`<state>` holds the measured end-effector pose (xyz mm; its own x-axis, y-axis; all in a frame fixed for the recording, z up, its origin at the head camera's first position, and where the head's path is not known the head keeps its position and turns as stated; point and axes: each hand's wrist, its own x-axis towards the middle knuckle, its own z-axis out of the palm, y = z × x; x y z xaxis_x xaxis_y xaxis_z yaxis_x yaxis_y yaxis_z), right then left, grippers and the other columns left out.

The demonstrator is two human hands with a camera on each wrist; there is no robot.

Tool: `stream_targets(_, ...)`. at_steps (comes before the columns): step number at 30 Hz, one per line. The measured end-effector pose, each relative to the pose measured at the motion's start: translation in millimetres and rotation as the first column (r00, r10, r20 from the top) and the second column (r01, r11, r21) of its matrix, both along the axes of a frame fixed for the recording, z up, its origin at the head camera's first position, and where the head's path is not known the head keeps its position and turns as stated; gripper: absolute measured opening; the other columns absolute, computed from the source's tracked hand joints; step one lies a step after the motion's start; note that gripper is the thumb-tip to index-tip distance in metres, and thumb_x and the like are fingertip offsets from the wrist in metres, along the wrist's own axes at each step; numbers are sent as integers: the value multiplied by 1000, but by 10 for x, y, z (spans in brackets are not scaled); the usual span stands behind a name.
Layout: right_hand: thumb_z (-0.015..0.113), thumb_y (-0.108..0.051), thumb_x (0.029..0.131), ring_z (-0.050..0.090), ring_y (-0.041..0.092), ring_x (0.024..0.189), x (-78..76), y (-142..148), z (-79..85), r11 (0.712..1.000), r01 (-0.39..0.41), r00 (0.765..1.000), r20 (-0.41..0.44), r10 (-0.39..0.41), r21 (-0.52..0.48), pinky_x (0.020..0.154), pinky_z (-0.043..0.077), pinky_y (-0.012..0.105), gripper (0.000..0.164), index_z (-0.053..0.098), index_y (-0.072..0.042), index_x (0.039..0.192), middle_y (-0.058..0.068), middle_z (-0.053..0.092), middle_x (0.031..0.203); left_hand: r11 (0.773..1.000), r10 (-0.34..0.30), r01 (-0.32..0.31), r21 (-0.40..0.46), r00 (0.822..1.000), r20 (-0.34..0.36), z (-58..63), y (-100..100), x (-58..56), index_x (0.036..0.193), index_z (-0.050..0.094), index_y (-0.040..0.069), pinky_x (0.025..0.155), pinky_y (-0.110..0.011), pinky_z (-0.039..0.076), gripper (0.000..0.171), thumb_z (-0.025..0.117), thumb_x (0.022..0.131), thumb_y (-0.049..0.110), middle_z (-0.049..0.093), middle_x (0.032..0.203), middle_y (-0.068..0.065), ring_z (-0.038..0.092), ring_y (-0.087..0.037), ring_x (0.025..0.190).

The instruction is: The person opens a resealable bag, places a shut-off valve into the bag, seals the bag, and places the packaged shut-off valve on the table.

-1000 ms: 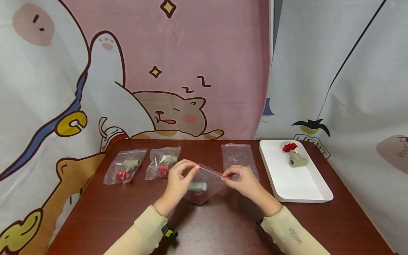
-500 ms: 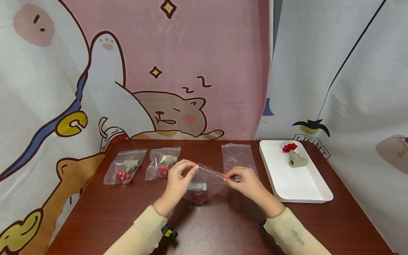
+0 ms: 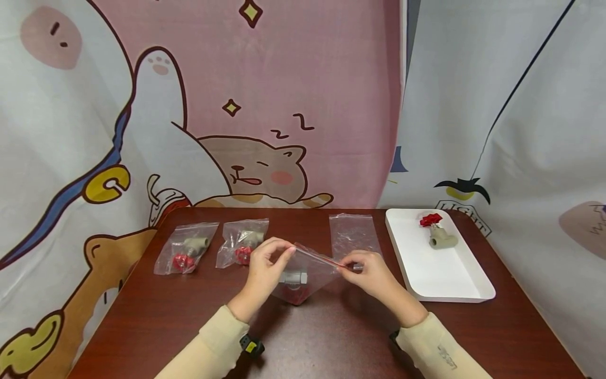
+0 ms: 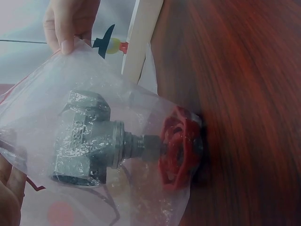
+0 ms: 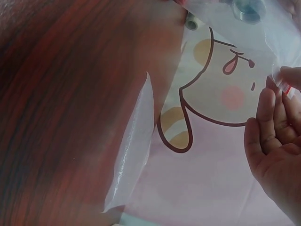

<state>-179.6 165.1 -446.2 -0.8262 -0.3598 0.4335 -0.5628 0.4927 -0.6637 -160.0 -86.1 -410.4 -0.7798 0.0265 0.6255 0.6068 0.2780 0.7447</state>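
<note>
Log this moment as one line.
left hand pinches edge of clear bag | right hand pinches same edge | grey valve inside bag | beige valve in white tray

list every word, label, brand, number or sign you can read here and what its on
"LIGHT", partly cut off, on the white cloth behind the tray.
"z" twice, z-shaped marks on the pink cloth.
Right sleeve print: too blurred to read.
Raised marking on the grey bagged valve: too blurred to read.
White cloth's far-right scribble: unreadable.
</note>
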Motion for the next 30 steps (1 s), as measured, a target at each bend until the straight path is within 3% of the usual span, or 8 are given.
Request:
stream_targets(8, 76, -9, 76, 58, 3, 70, 9, 16, 2, 1000, -28, 998, -56, 28, 4, 59, 52, 20, 5, 71, -7, 77, -5, 67, 76, 1000, 1, -1, -2, 1000, 24, 14, 4, 4, 82, 68, -4, 55, -26, 48, 6, 69, 83, 1, 66, 77, -13, 58, -15, 66)
stream_targets(20, 75, 2, 72, 58, 2, 68, 12, 71, -27, 1000, -26, 999, -39, 26, -12, 59, 54, 28, 14, 72, -11, 76, -6, 66, 73, 1000, 1, -1, 11, 1000, 11, 14, -4, -4, 82, 68, -6, 56, -25, 49, 7, 69, 83, 1, 66, 77, -15, 60, -19, 67)
stream_targets(30, 76, 1, 73, 56, 0, 67, 33, 109, -39, 1000, -5, 1000, -2, 5, -2, 60, 55, 24, 12, 72, -9, 77, -5, 67, 74, 1000, 0, 0, 13, 1000, -5, -8, 2, -21, 82, 67, -6, 56, -22, 48, 6, 69, 83, 0, 66, 77, -14, 60, -13, 66)
